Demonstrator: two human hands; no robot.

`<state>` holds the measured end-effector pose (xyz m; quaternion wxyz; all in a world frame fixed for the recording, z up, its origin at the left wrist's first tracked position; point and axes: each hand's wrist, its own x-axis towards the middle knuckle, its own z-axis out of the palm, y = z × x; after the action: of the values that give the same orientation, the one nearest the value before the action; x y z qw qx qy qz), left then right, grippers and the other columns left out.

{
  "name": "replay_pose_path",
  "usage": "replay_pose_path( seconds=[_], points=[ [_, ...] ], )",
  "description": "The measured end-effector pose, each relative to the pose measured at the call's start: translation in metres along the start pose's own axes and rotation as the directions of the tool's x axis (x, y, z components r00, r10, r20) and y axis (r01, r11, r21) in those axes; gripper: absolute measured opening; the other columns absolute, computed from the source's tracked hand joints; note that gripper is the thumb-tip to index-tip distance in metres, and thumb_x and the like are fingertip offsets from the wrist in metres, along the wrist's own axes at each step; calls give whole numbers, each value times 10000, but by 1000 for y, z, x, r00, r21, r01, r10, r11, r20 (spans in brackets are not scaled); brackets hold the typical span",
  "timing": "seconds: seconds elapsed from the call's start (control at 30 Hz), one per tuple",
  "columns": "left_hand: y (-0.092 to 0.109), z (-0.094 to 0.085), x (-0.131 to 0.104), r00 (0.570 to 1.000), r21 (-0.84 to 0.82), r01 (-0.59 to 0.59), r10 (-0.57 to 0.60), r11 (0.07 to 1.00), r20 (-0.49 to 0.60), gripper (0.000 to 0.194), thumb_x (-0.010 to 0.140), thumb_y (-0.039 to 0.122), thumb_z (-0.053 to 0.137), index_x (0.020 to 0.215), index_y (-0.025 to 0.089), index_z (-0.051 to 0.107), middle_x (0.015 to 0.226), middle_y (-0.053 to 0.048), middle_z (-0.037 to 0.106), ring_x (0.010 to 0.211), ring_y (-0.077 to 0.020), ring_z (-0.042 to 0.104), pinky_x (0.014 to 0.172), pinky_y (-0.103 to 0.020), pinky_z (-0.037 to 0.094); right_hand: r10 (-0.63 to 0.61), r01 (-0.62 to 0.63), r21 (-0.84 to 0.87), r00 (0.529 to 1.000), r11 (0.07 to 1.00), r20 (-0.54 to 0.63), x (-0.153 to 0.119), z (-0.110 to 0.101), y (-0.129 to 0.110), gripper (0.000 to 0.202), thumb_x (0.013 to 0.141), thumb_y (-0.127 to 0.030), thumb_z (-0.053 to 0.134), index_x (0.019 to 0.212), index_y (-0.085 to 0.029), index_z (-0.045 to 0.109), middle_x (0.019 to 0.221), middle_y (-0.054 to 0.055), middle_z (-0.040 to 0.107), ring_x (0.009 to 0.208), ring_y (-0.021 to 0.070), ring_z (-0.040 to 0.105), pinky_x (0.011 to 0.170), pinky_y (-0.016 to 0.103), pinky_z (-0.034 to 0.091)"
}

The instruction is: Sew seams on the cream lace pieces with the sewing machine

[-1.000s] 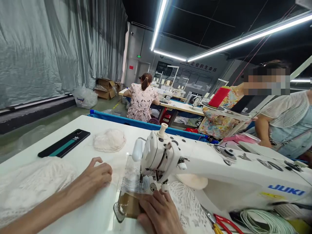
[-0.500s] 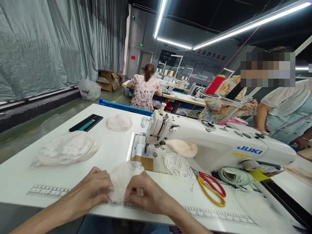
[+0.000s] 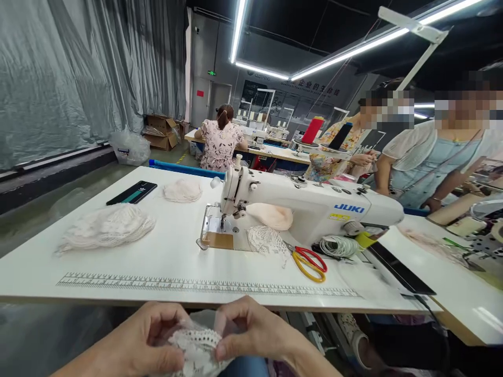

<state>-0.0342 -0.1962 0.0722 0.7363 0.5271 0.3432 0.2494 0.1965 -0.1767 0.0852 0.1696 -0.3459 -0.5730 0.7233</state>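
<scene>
A white lace piece point(image 3: 198, 345) with a row of small holes is gripped between my two hands, below the table's front edge. My left hand point(image 3: 153, 340) pinches its left side, and my right hand point(image 3: 251, 332) has thumb and fingers closed on its right side. Sheer fabric shows between the hands. Beyond them stands a white sewing machine point(image 3: 298, 193). More white lace point(image 3: 265, 240) lies beside the needle plate, next to scissors point(image 3: 310, 264) with red and yellow handles. A large pile of white lace point(image 3: 110, 226) rests on the table's left side.
A smaller fabric pile point(image 3: 182, 190) and a black phone point(image 3: 132, 192) lie at the back left. Peach fabric point(image 3: 275, 215) sits under the machine arm. A coil of pale cord point(image 3: 337, 245) is at its right. A printed ruler point(image 3: 204, 286) runs along the front edge. Several people are beyond.
Both hands have moved from above the tabletop down past its front edge with the lace piece, whose holed border now faces up. The camera view has shifted.
</scene>
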Motion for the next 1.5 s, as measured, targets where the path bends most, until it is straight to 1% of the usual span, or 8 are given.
replay_pose_path(
  seconds=[0.2, 0.33, 0.57, 0.67, 0.8, 1.03, 1.3, 1.5],
  points=[
    [-32, 20, 1, 992, 243, 35, -5, 969, -126, 540, 699, 656, 674, 588, 158, 497, 580, 58, 337, 550, -105, 286, 510, -234, 191, -49, 49, -6, 994, 999, -94, -13, 19, 32, 452, 509, -473, 868, 676, -123, 636, 581, -47, 507, 569, 66, 402, 538, 192, 307],
    [-40, 26, -1, 996, 282, 41, -16, 959, -89, 466, 731, 600, 654, 647, 155, 542, 646, 42, 380, 607, -124, 318, 544, -230, 220, -20, 13, -41, 983, 999, -183, -13, 25, 48, 464, 577, -530, 819, 670, -117, 628, 573, -38, 507, 547, 71, 414, 529, 195, 327],
    [-40, 34, -2, 977, 380, 140, -66, 914, -201, 293, 708, 446, 612, 739, 156, 585, 655, 31, 456, 630, -146, 388, 578, -231, 262, -286, 250, -193, 940, 949, -186, -25, 23, 56, 430, 699, -397, 779, 997, -177, 561, 842, 2, 573, 746, 118, 497, 661, 217, 392],
    [-40, 34, -3, 974, 434, 178, -96, 883, -205, 242, 694, 405, 627, 689, 175, 554, 635, 47, 436, 627, -144, 381, 571, -227, 260, -352, 311, -259, 928, 914, -127, -24, 25, 54, 304, 809, -423, 668, 953, -175, 568, 788, 0, 557, 705, 109, 494, 642, 217, 387],
    [-41, 31, -8, 975, 504, 218, -166, 836, -146, 177, 657, 338, 686, 654, 184, 600, 687, 43, 492, 720, -165, 445, 631, -212, 310, -246, 244, -88, 969, 966, -6, -16, 26, 63, 408, 873, -545, 541, 834, -142, 587, 681, 4, 542, 599, 91, 488, 582, 211, 387],
    [-40, 29, -6, 976, 218, 204, -215, 955, 29, 81, 634, 259, 735, 650, 179, 736, 674, 41, 520, 658, -131, 485, 596, -200, 341, -206, 179, 266, 976, 947, 76, -14, 31, 82, 419, 726, -473, 752, 944, -154, 591, 793, 13, 581, 687, 91, 532, 682, 225, 417],
    [-45, 35, -1, 968, 392, 249, -238, 885, -76, 95, 643, 145, 607, 611, 177, 691, 672, 42, 524, 620, -117, 473, 559, -194, 318, -269, 258, -119, 959, 959, -89, -17, 43, 95, 534, 581, -653, 752, 758, -174, 595, 703, -23, 584, 657, 112, 502, 640, 223, 376],
    [-46, 35, 0, 960, 525, 277, -259, 805, -108, 153, 742, 266, 584, 631, 166, 617, 664, 36, 478, 651, -145, 466, 584, -208, 310, -292, 258, -259, 951, 931, -104, -16, 46, 108, 611, 564, -743, 697, 765, -177, 588, 761, -1, 587, 716, 149, 529, 673, 251, 366]
  ],
)
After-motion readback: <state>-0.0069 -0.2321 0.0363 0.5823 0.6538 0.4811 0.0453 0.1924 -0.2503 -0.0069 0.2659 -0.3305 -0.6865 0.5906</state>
